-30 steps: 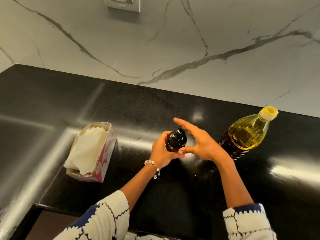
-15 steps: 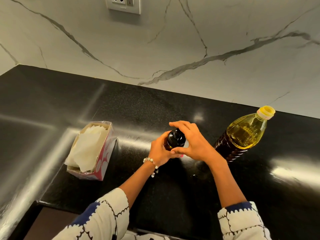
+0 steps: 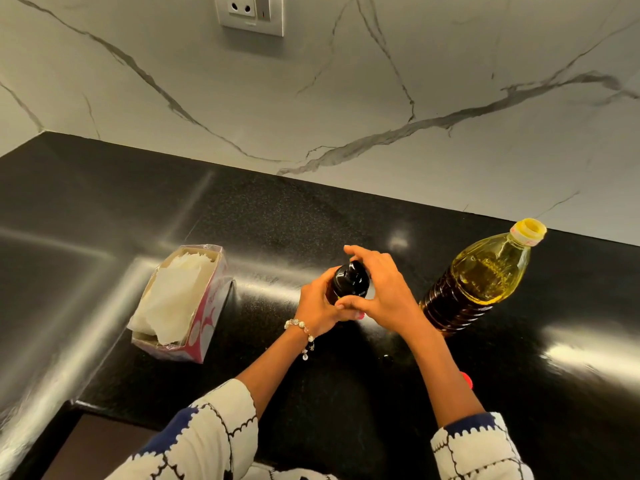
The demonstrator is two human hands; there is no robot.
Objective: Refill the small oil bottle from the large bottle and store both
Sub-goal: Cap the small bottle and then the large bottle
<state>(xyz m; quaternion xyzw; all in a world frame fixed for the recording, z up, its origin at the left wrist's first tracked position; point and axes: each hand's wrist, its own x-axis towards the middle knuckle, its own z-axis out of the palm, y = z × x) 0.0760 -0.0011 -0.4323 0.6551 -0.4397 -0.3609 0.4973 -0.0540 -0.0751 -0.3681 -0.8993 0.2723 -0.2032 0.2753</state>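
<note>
The small dark oil bottle stands at the middle of the black counter (image 3: 346, 209), and its black cap (image 3: 350, 280) faces up. My left hand (image 3: 317, 306) grips the bottle's body from the left. My right hand (image 3: 382, 291) curls over the cap, with fingers round its far side and the thumb on the near side. To the right stands the large clear bottle (image 3: 481, 277) of yellow oil, upright, with a yellow cap (image 3: 528, 231) on it. Neither hand touches the large bottle.
An open pink tissue box (image 3: 180, 303) with white tissues sits on the counter to the left. A small red thing (image 3: 467, 380) peeks out beside my right forearm. The marble wall (image 3: 346, 98) with a socket (image 3: 251, 12) rises behind. The counter's near edge drops off at lower left.
My right hand went from spread fingers beside the cap to fingers closed over it, and it has turned a little on the cap. My left hand has kept its hold on the bottle.
</note>
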